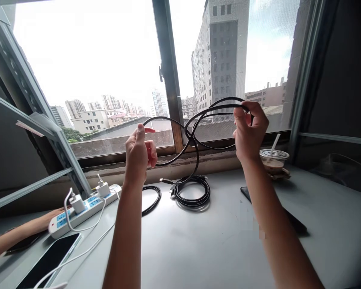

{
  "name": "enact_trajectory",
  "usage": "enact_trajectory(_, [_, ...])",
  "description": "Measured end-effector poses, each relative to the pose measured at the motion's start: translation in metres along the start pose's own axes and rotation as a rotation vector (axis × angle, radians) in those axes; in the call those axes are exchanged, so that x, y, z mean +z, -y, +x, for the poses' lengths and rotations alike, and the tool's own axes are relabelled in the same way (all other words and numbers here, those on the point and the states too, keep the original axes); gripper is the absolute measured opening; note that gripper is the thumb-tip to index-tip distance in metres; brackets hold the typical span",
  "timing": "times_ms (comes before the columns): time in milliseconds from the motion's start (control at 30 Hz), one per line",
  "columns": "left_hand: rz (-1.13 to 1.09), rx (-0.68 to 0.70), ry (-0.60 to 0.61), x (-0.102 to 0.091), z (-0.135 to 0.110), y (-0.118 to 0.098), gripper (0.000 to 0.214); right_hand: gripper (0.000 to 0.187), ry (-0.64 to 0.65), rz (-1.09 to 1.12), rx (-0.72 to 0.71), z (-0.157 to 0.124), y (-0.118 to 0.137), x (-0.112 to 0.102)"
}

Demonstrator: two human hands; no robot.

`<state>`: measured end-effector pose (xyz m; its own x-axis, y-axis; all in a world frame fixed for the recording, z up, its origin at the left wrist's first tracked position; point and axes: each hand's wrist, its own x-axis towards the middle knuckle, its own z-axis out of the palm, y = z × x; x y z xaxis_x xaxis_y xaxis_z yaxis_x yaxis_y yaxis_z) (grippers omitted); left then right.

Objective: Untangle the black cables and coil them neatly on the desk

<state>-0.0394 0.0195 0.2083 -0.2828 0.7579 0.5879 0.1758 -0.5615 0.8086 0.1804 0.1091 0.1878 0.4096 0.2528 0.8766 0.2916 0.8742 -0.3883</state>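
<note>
Both hands hold up a long black cable (215, 107) in front of the window. My left hand (140, 152) pinches one part of it between thumb and finger. At the right, my right hand (250, 130) is closed around several strands of its loops. Between the hands the loops cross each other, and one length hangs down to a plug end (166, 181) just above the table. Below lies a coiled black cable (194, 192) with its connectors showing. Another black cable loop (152, 200) lies partly behind my left forearm.
A white power strip (88, 208) with two chargers and white cords stands at the left, near a phone (49, 261). Another person's arm (24, 233) reaches in there. Behind my right forearm are a dark phone (296, 222) and a lidded drink cup (273, 159) with a straw.
</note>
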Motion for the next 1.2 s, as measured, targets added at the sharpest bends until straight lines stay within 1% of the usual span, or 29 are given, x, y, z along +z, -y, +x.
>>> enact_trajectory(67, [0.039,-0.032,0.046,-0.001,0.001,0.001,0.03,0.016,-0.052,0.073,-0.017,-0.001,0.006,0.002])
enact_trajectory(167, [0.08,-0.059,0.136,0.004,-0.001,0.002,0.028,0.011,-0.044,0.155,-0.048,-0.003,0.016,0.004])
enact_trajectory(333, [0.085,-0.035,0.23,0.026,-0.011,0.0,0.035,0.012,-0.107,0.096,-0.129,-0.006,0.033,0.007])
enact_trajectory(400, [0.081,-0.036,0.277,0.03,-0.014,-0.002,0.034,0.012,-0.117,0.07,-0.154,-0.005,0.034,0.007])
enact_trajectory(467, [0.066,-0.061,0.297,0.027,-0.013,-0.002,0.031,0.013,-0.115,0.094,-0.123,-0.004,0.031,0.005])
enact_trajectory(500, [0.05,-0.077,0.282,0.024,-0.011,-0.001,0.029,0.015,-0.117,0.119,-0.08,-0.003,0.029,0.004])
enact_trajectory(567, [-0.002,-0.095,0.204,0.017,-0.005,0.002,0.028,0.017,-0.133,0.18,0.044,-0.001,0.025,0.001])
enact_trajectory(633, [-0.058,-0.079,0.096,0.009,0.001,0.006,0.027,0.02,-0.169,0.223,0.159,0.001,0.022,-0.003])
enact_trajectory(700, [-0.115,-0.037,-0.006,0.002,0.007,0.01,0.023,0.027,-0.161,0.251,0.22,0.003,0.022,-0.007])
enact_trajectory(733, [-0.151,-0.01,-0.054,-0.001,0.009,0.012,0.021,0.03,-0.124,0.266,0.233,0.004,0.021,-0.009])
enact_trajectory(767, [-0.191,0.018,-0.101,-0.003,0.01,0.012,0.02,0.031,-0.057,0.278,0.243,0.005,0.021,-0.012])
enact_trajectory(867, [-0.286,0.1,-0.205,-0.01,0.011,0.01,0.023,0.028,0.254,0.329,0.242,0.007,0.021,-0.024])
enact_trajectory(933, [-0.305,0.142,-0.24,-0.014,0.009,0.006,0.026,0.034,0.454,0.352,0.224,0.007,0.022,-0.032])
enact_trajectory(1000, [-0.305,0.183,-0.291,-0.018,0.007,0.0,0.03,0.04,0.578,0.336,0.228,0.006,0.023,-0.037])
enact_trajectory(1067, [-0.297,0.228,-0.345,-0.021,0.004,-0.005,0.032,0.04,0.616,0.284,0.251,0.006,0.025,-0.039])
enact_trajectory(1200, [-0.281,0.306,-0.407,-0.022,-0.001,-0.01,0.031,0.036,0.547,0.234,0.248,0.006,0.027,-0.032])
